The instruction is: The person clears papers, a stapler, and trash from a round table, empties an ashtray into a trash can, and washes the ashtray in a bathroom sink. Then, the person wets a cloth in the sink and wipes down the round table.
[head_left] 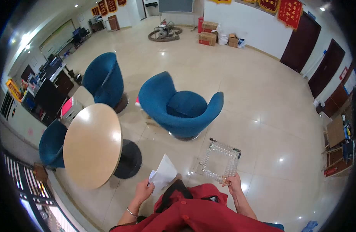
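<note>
My left hand (145, 189) is closed on a folded white sheet of paper (164, 173), in front of my body at the lower middle. A bangle circles the left wrist. Farther right, my right hand (234, 183) grips one corner of a clear, see-through square frame (220, 160) with ribbed sides and dark corner pieces. The frame is held out over the tiled floor. Paper and frame are apart from each other.
A round wooden table (93, 145) with a black base (128, 159) stands at the left. Blue chairs (104, 79) are around it, one blue armchair (181, 106) ahead. Cardboard boxes (207, 38) and a machine with a hose (163, 31) lie far back. Dark doors line the right.
</note>
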A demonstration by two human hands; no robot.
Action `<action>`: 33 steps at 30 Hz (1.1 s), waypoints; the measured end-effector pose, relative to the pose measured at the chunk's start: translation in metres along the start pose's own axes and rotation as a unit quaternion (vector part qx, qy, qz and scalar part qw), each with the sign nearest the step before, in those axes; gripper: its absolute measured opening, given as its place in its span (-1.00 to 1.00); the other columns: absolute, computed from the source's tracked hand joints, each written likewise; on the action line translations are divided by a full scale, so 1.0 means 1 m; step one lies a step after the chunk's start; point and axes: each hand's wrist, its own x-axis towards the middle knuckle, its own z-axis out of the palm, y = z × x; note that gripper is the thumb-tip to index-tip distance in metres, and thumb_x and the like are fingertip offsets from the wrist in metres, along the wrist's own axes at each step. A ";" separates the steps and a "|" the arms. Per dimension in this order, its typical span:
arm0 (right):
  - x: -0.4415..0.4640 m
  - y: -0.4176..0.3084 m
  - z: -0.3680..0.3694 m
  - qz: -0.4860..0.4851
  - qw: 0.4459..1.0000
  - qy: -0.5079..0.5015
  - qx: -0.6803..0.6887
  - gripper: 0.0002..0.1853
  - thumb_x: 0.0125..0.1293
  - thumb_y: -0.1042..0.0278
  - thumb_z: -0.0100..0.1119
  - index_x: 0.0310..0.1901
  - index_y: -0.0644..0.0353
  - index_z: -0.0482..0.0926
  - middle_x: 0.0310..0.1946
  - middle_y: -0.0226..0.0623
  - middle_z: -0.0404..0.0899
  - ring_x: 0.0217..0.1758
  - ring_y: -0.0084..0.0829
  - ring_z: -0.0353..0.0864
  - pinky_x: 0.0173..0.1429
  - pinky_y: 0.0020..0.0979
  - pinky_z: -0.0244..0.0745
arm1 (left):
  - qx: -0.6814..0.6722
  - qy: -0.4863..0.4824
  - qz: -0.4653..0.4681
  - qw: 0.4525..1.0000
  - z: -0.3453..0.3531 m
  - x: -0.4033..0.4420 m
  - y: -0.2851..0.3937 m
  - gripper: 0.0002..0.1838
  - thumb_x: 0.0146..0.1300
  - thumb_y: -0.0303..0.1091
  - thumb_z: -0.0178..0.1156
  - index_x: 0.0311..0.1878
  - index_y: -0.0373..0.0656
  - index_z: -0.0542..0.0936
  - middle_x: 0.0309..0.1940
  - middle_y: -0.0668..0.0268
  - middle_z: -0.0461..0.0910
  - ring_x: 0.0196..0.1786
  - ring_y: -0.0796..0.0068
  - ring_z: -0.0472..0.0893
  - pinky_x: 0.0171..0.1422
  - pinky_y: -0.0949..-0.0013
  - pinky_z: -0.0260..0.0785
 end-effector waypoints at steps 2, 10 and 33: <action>0.024 -0.008 -0.015 -0.020 0.999 0.020 0.041 -0.62 -0.13 0.60 -0.13 -0.15 0.35 0.24 -0.46 -0.08 0.45 -0.56 -0.21 0.53 -0.63 -0.33 0.48 | 0.025 0.002 0.039 0.999 0.008 0.039 0.037 -0.77 0.03 -0.30 0.03 -0.28 -0.22 0.51 -0.54 0.07 0.51 -0.46 0.15 0.53 -0.37 0.25 0.35; 0.082 -0.055 -0.053 -0.090 0.975 0.169 0.113 -0.66 -0.14 0.59 -0.11 -0.21 0.33 0.30 -0.57 -0.24 0.41 -0.66 -0.45 0.42 -0.65 -0.38 0.49 | -0.109 -0.102 0.133 0.980 0.066 0.221 0.137 -0.70 0.02 -0.31 0.04 -0.18 -0.25 0.49 -0.41 0.04 0.55 -0.36 0.15 0.57 -0.29 0.28 0.37; 0.450 -0.368 -0.208 -0.058 0.980 0.183 -0.056 -0.65 -0.17 0.49 -0.10 -0.22 0.33 0.31 -0.52 -0.15 0.46 -0.62 -0.29 0.52 -0.65 -0.39 0.44 | -0.382 0.027 -0.032 0.923 0.250 0.559 0.355 -0.69 0.01 -0.56 -0.01 -0.12 -0.40 0.45 -0.26 0.23 0.54 -0.23 0.45 0.52 -0.14 0.45 0.35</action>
